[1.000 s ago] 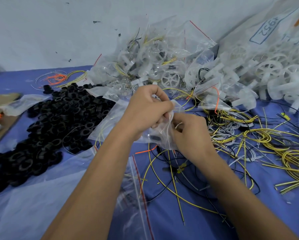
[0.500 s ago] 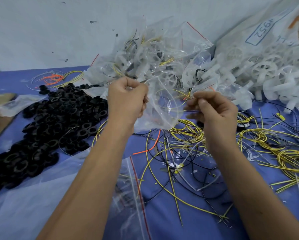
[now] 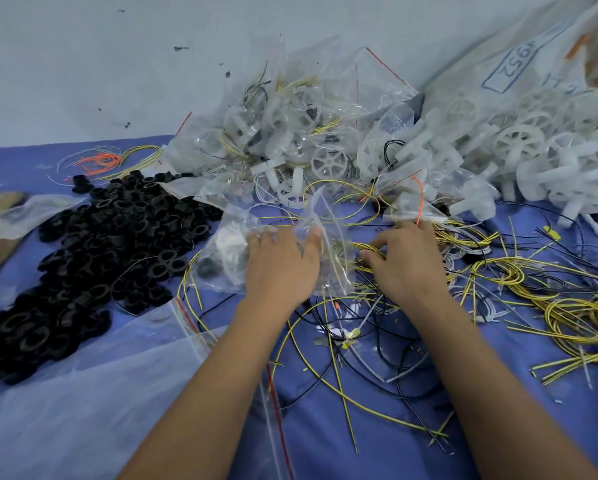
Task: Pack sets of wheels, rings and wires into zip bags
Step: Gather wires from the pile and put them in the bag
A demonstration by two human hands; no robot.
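Head view, looking down on a blue-covered counter (image 3: 325,445). Left hand (image 3: 282,268) laid flat with straight fingers on a clear plastic zip bag (image 3: 231,251) holding a white wheel and a black ring, bag lying just left and ahead of that hand. Right hand (image 3: 403,258) nearer the loose yellow and black wires (image 3: 498,271), fingers curled down into the tangle; grip uncertain. Wires stretching rightward from it. Heap of black rubber rings (image 3: 93,247) far left. Filled bags and white plastic wheels (image 3: 519,143) piled against a grey wall (image 3: 117,64) behind.
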